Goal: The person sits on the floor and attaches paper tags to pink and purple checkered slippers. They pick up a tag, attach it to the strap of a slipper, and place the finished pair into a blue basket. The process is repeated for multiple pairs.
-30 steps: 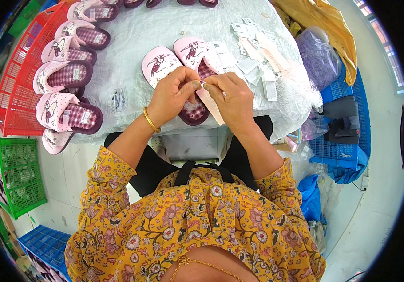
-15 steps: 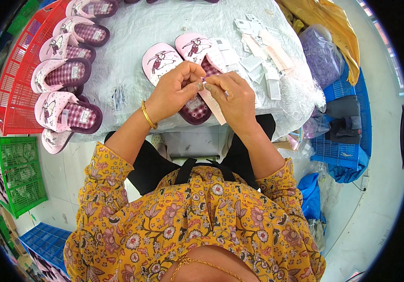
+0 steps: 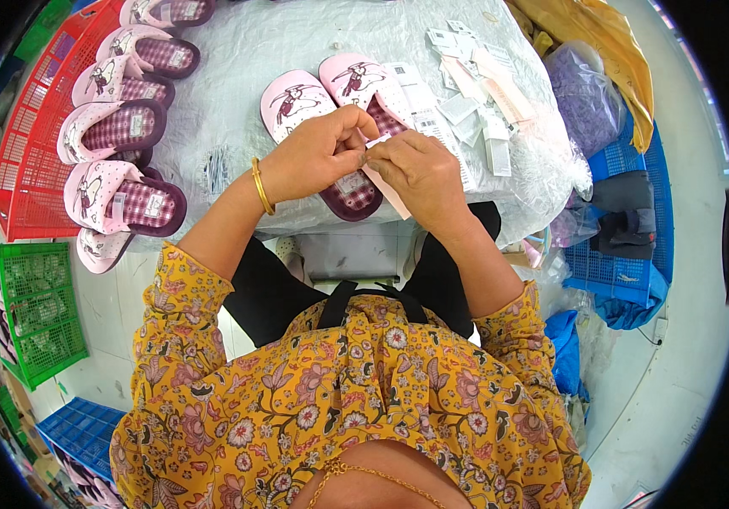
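Observation:
Above a pair of slippers, my left hand (image 3: 315, 158) and my right hand (image 3: 421, 176) meet fingertip to fingertip. A pale pink paper strip (image 3: 393, 197) hangs from the closed fingers of my right hand. My left thumb and index finger are pinched together; whatever is between them is too small to make out. A bit of white shows between the hands. Under them lie a left slipper (image 3: 295, 100) and a right slipper (image 3: 363, 78), pink with a drawn figure on the upper and a checked maroon insole. My hands partly cover both.
Loose white labels and pink strips (image 3: 500, 93) lie right of the slippers on the plastic-covered table (image 3: 237, 76). More slippers (image 3: 114, 131) line its left edge by a red basket (image 3: 29, 161). A blue crate (image 3: 606, 267) stands at right, a green crate (image 3: 38, 305) at lower left.
My right fingers have closed in nearer to the left ones, covering more of the pink strip's top. The slippers stay in place on the table.

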The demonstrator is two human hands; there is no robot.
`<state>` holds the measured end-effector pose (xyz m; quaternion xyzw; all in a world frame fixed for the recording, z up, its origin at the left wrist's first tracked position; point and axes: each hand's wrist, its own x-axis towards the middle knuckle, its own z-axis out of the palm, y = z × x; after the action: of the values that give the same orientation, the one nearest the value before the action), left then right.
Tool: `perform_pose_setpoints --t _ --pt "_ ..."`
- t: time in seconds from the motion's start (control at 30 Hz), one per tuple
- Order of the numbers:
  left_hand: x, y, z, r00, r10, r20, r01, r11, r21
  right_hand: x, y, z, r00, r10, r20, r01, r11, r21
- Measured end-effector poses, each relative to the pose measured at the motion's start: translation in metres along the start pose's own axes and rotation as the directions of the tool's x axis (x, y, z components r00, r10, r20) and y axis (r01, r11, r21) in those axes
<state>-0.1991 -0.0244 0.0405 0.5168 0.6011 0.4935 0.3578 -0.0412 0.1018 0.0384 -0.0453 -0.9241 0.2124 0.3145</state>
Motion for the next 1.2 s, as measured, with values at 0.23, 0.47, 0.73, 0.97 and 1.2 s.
perform_pose_setpoints --t 0.23,0.47,0.73,0.97,1.2 --pt "-0.002 0.004 0.0 0.997 -0.053 0.051 0.051 0.998 0.045 -0.004 -0.005 -0.005 0.957 0.258 0.133 -0.284 0.926 0.247" --pt "0.0 0.005 0.001 0.999 -0.025 0.024 0.022 0.995 0.1 0.001 -0.005 -0.008 0.891 0.388 0.234 -0.45 0.819 0.355" --pt "0.002 0.008 -0.001 0.999 -0.032 0.04 0.025 0.989 0.145 0.002 0.006 -0.005 0.783 0.488 0.385 -0.621 0.641 0.45" --pt "0.0 0.009 0.009 0.988 -0.066 -0.139 0.077 0.994 0.075 0.0 0.013 -0.008 0.859 0.467 0.212 -0.512 0.788 0.34" --pt "-0.025 0.003 0.014 0.962 0.168 -0.214 -0.09 0.939 0.333 -0.035 0.021 -0.034 0.785 0.597 0.167 -0.611 0.703 0.363"
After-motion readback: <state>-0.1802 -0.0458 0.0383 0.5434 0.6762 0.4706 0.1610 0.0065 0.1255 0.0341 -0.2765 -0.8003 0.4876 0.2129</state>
